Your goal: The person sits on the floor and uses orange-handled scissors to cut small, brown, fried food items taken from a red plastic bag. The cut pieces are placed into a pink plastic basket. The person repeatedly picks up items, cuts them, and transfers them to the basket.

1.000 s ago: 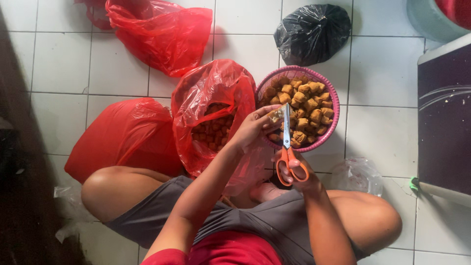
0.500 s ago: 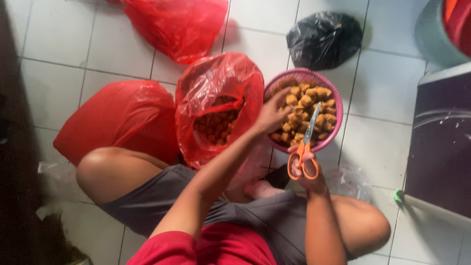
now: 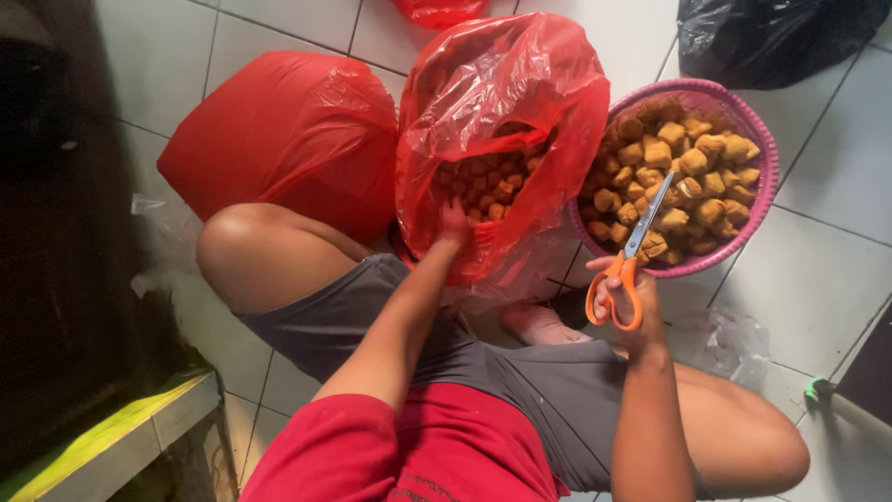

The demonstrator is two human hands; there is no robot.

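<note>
The left hand [image 3: 453, 221] has moved off the rim of the pink basket [image 3: 760, 195], where it sat half a second ago, and now reaches into the mouth of the open red bag [image 3: 502, 102] at 12 o'clock from the person's lap; its fingers are partly hidden among the plastic, so whether its grip is clenched or released cannot be told. The right hand [image 3: 624, 296] remains at 2 o'clock, its grip clenched through the orange handles of the scissors [image 3: 636, 244], whose blades point up over the fried tofu pieces [image 3: 683, 181] heaped in the basket. The blades appear nearly closed. Judged from this shift, work has turned from the basket to the bag, which also holds tofu pieces. A second, closed red bag [image 3: 279, 130] lies at 10 o'clock, touching the open one, and a black bag [image 3: 771, 37] sits at 1 o'clock. The surface is a white tiled floor [image 3: 827, 279] with dark grout lines. A dark area borders the left edge.
</note>
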